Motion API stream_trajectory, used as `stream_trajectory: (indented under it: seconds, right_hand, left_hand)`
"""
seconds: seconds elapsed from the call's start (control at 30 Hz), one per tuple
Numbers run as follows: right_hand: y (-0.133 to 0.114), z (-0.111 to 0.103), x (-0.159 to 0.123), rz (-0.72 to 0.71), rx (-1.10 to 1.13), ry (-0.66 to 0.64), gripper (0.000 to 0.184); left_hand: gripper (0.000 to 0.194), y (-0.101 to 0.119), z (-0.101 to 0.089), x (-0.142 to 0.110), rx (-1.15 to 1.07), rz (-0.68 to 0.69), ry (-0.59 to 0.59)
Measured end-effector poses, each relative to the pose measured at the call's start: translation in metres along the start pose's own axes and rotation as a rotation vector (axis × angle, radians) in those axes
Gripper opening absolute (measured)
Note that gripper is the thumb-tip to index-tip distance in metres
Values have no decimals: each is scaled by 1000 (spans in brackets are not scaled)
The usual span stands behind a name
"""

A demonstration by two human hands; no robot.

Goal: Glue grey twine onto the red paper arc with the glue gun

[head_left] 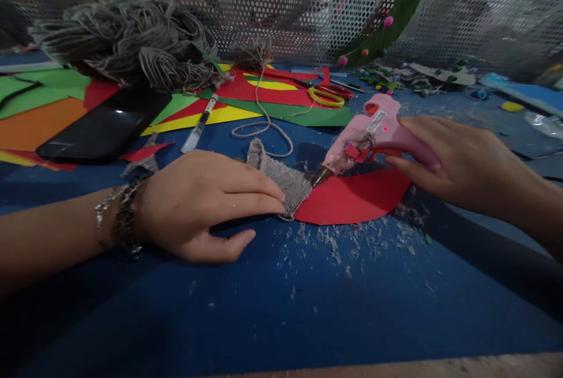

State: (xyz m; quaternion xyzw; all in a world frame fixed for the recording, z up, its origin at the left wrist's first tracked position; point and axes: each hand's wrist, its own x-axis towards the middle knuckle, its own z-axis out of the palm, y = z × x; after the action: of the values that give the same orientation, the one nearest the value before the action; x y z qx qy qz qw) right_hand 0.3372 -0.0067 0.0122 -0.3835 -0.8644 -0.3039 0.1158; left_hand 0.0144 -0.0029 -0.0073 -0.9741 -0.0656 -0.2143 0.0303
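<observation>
My right hand (457, 158) is wrapped round the handle of a pink glue gun (347, 143). Its metal nozzle points down and left, at the seam between grey yarn and red paper. The red paper piece (356, 196) has a curved lower edge, and rows of grey yarn (288, 181) cover its left part. My left hand (206, 205) lies over that left part, fingers stretched out and fingertips resting on the yarn rows; it hides some of the piece. A loose yarn strand (272, 122) loops on the table just behind.
Behind stand a grey yarn bundle (132, 43), a black phone (105, 125), a marker (200, 122) and yellow-handled scissors (325, 97). Coloured paper sheets (39, 122) lie at left. Lint scraps (343, 243) litter the blue table (246, 319). A perforated metal panel (272, 14) closes the back.
</observation>
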Motion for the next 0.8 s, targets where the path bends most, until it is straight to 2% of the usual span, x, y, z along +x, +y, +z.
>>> stream_trajectory:
  seconds: [0.37, 0.6, 0.7, 0.8]
  right_hand:
    - [5, 2, -1, 107, 28, -38, 45]
    - [8, 4, -2, 117, 19, -33, 42]
    - [10, 0, -1, 165, 17, -51, 42]
    - [17, -3, 0, 278, -40, -37, 44]
  left_hand:
    - [29, -1, 4, -4, -6, -11, 27]
    - [27, 0, 2, -1, -5, -4, 26]
    - [26, 0, -2, 1, -15, -11, -29]
    - [31, 0, -4, 2, -51, -34, -94]
